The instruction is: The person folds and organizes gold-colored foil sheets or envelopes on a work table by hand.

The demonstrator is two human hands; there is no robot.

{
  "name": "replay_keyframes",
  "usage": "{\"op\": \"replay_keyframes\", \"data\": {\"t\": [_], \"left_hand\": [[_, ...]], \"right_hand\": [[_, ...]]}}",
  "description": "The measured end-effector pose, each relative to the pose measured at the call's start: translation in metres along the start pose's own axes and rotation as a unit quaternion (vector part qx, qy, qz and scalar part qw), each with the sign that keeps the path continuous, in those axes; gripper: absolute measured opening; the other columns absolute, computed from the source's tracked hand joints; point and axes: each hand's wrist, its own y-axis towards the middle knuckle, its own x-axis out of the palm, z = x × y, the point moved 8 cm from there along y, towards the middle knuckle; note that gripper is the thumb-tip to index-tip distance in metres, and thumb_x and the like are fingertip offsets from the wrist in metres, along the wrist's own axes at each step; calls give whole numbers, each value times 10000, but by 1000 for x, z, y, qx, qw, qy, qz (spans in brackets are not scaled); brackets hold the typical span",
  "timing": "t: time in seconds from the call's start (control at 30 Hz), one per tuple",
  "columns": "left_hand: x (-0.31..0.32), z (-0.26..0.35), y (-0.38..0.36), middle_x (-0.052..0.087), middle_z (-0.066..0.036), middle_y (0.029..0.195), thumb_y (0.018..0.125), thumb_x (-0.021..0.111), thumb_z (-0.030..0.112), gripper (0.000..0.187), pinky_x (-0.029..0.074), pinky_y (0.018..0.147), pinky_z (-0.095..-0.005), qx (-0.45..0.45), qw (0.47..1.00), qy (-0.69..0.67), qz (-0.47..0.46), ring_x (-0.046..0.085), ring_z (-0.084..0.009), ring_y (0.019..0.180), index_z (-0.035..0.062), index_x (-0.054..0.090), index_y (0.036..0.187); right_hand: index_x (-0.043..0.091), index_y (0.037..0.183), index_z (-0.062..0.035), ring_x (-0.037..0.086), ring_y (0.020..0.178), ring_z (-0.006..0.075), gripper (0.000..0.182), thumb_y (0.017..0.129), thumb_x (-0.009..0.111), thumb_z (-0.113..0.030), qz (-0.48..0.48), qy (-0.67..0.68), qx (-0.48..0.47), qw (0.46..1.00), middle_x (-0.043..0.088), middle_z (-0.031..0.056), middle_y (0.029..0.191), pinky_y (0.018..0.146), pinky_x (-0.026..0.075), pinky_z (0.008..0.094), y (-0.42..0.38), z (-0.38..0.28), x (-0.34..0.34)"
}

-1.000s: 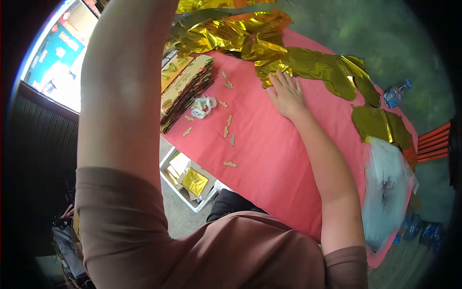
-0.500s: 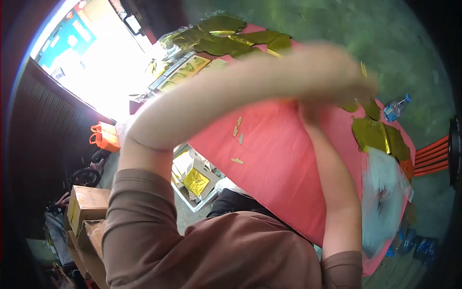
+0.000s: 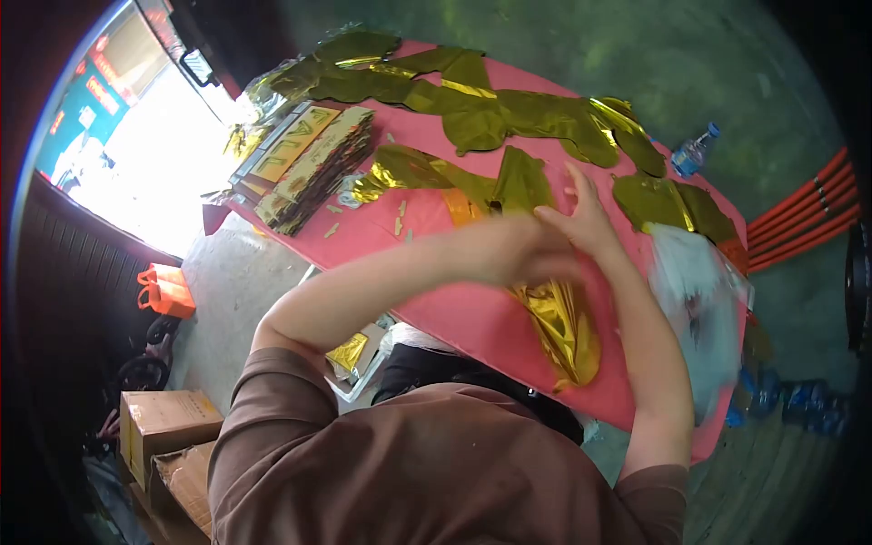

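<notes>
A flat, shiny gold foil balloon (image 3: 568,341) lies creased on the pink tabletop (image 3: 436,300), its lower part stretching toward me. My left hand (image 3: 536,250) reaches across over this foil and is smeared by motion, so its fingers do not show clearly. Just above and to its right is my right hand (image 3: 586,218), with thumb and fingers spread and nothing between them. Another stretch of gold foil (image 3: 522,182) spreads beyond both hands, with an orange piece (image 3: 463,207) beside it.
More flat gold foil balloons (image 3: 545,118) line the far edge. A stack of printed cards (image 3: 313,168) stands at the left, near small pale strips (image 3: 400,218). A clear plastic bag (image 3: 695,291) lies right, a water bottle (image 3: 695,150) beyond. Cardboard boxes (image 3: 168,422) stand on the floor.
My left arm has swung down and toward me from across the table, uncovering the gold foil and card stack. Gold foil now lies on the near pink surface. The view has shifted.
</notes>
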Motion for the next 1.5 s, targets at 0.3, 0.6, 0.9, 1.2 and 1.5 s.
{"op": "replay_keyframes", "data": {"t": [0.3,0.6,0.9,1.2,1.5], "left_hand": [[-26,-78,-67,513,-109,1206,817,552,448,545,434,857,-439,-148,908,387,53,488,-279,1128,106,489,1238],[-9,-65,-92,335,-177,1404,821,490,580,738,330,990,-481,-203,861,464,48,334,-356,1285,132,327,1384],[-1,-64,-72,355,-166,1389,815,499,572,713,330,967,-517,-188,904,376,79,336,-359,1281,123,375,1355],[-6,-42,-117,436,-149,1339,778,615,468,595,372,966,-457,-162,903,385,98,416,-343,1227,124,512,1252],[-7,-17,-116,526,-134,1237,739,649,418,548,445,856,-408,-91,904,412,62,526,-294,1063,109,559,1182]], "right_hand": [[452,1269,-89,397,1237,326,580,771,648,-314,-41,-262,-218,939,437,177,1313,1015,339,399,-67,-60,29],[591,972,-33,592,953,285,239,800,621,-195,-67,-122,61,988,609,139,1021,802,474,361,-42,-4,-38],[615,993,-57,494,1125,297,261,783,643,-210,-27,-170,-188,967,557,115,1151,930,398,395,-85,-65,28],[586,850,-54,566,990,268,114,756,613,-111,-8,-185,-137,973,612,95,1026,849,427,397,-78,-27,4],[443,1289,-85,346,1284,305,508,836,586,-265,-104,-261,-77,957,381,157,1378,1057,246,456,-95,-38,-2]]}}
